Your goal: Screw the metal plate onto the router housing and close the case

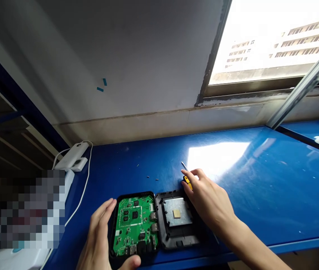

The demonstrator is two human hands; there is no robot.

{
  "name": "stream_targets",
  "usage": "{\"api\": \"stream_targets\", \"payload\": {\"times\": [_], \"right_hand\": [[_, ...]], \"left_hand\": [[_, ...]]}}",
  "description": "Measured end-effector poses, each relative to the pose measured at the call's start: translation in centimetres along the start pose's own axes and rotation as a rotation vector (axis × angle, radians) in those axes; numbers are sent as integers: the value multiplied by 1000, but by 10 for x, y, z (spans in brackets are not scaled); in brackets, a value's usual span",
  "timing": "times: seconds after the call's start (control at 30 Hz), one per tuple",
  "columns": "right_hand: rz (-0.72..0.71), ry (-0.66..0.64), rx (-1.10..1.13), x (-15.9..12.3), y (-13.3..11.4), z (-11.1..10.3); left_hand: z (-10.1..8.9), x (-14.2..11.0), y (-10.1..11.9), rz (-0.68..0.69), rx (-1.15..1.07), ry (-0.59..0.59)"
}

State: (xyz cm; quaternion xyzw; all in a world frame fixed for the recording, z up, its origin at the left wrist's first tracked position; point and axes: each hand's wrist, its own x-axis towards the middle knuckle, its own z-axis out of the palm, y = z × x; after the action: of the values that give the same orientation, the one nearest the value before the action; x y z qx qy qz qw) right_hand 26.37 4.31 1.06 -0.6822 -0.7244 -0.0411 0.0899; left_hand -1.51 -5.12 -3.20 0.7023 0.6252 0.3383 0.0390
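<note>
A black plastic box lies opened in two halves on the blue table. Its left half holds a green circuit board (pixel 131 236) with chips and metal ports. Beside it, the black cover (pixel 173 240) lies inside up, with a silver metal plate (pixel 183 215) and a small tan pad (pixel 176 213). My left hand (pixel 99 240) spans the left half, fingers along its left side and thumb at the front edge. Above the cover, my right hand (pixel 207 195) has its fingers closed around a screwdriver (pixel 187 181) with a yellow and black handle. Its metal shaft points away to the upper left.
Several small screws (pixel 157 179) lie on the blue table (pixel 114 165) behind the box. At left stand a white power strip (pixel 72 155) and a white cable (pixel 87 180), near a blurred-out patch. A wall and window (pixel 260 48) are behind, with a metal post (pixel 297 92) at right.
</note>
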Motion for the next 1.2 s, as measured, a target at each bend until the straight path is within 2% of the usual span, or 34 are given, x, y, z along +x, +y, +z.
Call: {"api": "stream_targets", "payload": {"times": [0.1, 0.2, 0.3, 0.33, 0.37, 0.43, 0.5, 0.6, 0.7, 0.83, 1.2], "right_hand": [[-5, 26, -10, 0, 0, 1], [-50, 107, 7, -5, -2, -1], [-255, 247, 140, -16, -9, -10], [-344, 240, 193, -20, -12, -14], [-435, 194, 247, -24, -17, -19], [-548, -14, 309, -30, -27, -30], [-596, -159, 283, -32, -39, -38], [-651, -274, 155, -30, -53, -43], [-686, -311, 36, -28, -61, -43], [-671, -341, -14, -30, -67, -44], [-526, -479, 116, -28, -78, -57]], "left_hand": [[-11, 8, -12, 47, 22, -193], [-16, 14, -18, 57, 60, -294], [-14, 18, -25, 46, 117, -309], [-12, 18, -27, 67, 131, -314], [-10, 18, -30, 98, 139, -318], [-6, 17, -36, 158, 147, -326], [-4, 16, -41, 179, 158, -333], [-6, 17, -42, 179, 174, -305], [-9, 19, -39, 213, 161, -261], [-8, 21, -37, 269, 146, -224], [-1, 18, -39, 228, 152, -208]]}}
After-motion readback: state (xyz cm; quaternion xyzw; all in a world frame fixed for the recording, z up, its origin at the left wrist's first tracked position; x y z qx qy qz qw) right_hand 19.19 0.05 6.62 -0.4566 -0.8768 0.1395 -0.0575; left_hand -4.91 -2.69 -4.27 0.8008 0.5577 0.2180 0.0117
